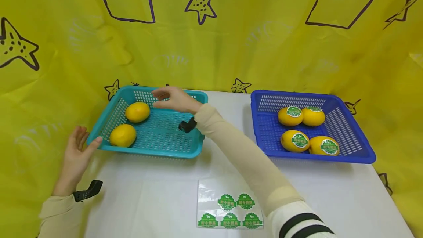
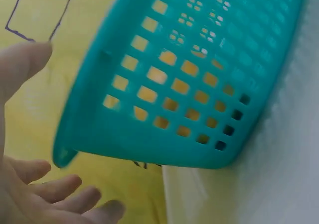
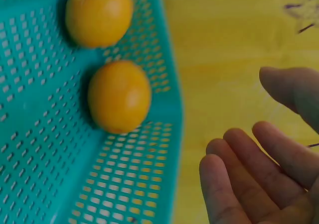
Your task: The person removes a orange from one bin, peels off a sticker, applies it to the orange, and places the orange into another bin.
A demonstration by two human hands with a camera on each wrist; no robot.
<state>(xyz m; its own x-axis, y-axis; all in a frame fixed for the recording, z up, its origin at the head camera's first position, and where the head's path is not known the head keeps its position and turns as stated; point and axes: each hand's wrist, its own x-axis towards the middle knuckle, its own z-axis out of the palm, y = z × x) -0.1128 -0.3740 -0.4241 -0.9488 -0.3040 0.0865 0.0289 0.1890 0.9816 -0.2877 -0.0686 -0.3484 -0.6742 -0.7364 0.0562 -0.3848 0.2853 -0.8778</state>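
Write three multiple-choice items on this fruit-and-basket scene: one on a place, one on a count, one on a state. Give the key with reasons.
1. Where does the sticker sheet lie?
A. in the blue basket
B. on the table, near edge
C. in the teal basket

2. How many fruits are in the blue basket?
A. two
B. four
C. six

3. The right hand is
A. open above the teal basket
B. gripping a fruit
C. flat on the table

Key: B, it lies on the white table; B, four labelled fruits show; A, its fingers hold nothing.
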